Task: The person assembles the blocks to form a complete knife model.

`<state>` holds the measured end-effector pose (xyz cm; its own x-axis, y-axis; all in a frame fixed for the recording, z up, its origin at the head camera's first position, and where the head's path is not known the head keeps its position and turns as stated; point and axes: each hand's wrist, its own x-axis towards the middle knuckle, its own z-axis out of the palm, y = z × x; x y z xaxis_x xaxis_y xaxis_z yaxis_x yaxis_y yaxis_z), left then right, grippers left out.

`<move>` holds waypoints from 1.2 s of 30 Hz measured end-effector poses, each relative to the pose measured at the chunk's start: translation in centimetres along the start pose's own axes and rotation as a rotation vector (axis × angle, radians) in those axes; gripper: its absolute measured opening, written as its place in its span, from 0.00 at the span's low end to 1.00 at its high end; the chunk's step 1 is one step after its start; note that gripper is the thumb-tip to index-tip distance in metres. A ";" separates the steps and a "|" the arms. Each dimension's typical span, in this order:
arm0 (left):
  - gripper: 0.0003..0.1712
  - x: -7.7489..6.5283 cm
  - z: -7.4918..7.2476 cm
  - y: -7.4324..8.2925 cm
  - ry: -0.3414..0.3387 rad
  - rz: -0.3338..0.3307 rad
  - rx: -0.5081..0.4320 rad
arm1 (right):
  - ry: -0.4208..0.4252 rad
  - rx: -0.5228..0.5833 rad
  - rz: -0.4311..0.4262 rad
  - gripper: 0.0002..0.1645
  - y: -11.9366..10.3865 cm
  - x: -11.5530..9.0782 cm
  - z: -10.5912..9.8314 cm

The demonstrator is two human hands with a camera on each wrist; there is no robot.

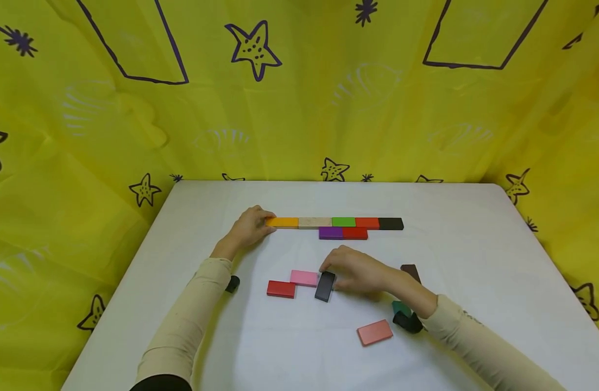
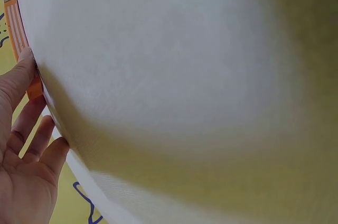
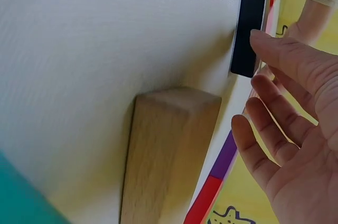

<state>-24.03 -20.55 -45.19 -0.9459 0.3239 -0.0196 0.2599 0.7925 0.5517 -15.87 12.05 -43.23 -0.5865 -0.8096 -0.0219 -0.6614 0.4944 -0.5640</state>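
"Counting those blocks, how far along are you?"

"Partway, I'd judge. Five lie end to end in a long row: orange block (image 1: 282,222), pale wooden block (image 1: 315,222), green block (image 1: 343,221), red block (image 1: 367,222) and dark end block (image 1: 391,224). Just on its near side, a purple block (image 1: 330,233) and a second red block (image 1: 355,233) make a short row."

"And your fingers?"

"My left hand (image 1: 250,225) pinches the orange block's outer end, thumb on the near side, the other fingers spread loosely. My right hand (image 1: 360,269) has the black block (image 1: 325,287) between thumb and forefinger, its remaining fingers gently bent and holding nothing."

"Where's that black one exactly?"

"Nearer me than the rows, tilted just beside a pink block (image 1: 304,278). I can't tell whether it touches the table (image 1: 279,353)."

"What's left?"

"Outside the rows, besides the black and pink, I see a third red block (image 1: 281,289), a salmon block (image 1: 374,332) and, partly behind my right forearm, a brown block (image 1: 410,271)."
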 end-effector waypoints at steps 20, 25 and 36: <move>0.19 0.0 0.1 0.2 0.001 -0.017 0.015 | -0.037 -0.077 0.031 0.16 -0.1 0.1 0.3; 0.19 0.0 0.2 0.1 0.004 -0.011 0.018 | -0.048 -0.085 0.029 0.16 0.2 -0.3 0.2; 0.19 0.1 0.3 0.0 0.000 -0.028 0.018 | 0.001 -0.067 0.055 0.15 1.1 -1.7 -0.7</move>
<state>-24.07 -20.38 -45.43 -0.9530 0.3008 -0.0347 0.2364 0.8107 0.5357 -15.94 14.19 -43.26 -0.6235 -0.7802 -0.0509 -0.6577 0.5585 -0.5055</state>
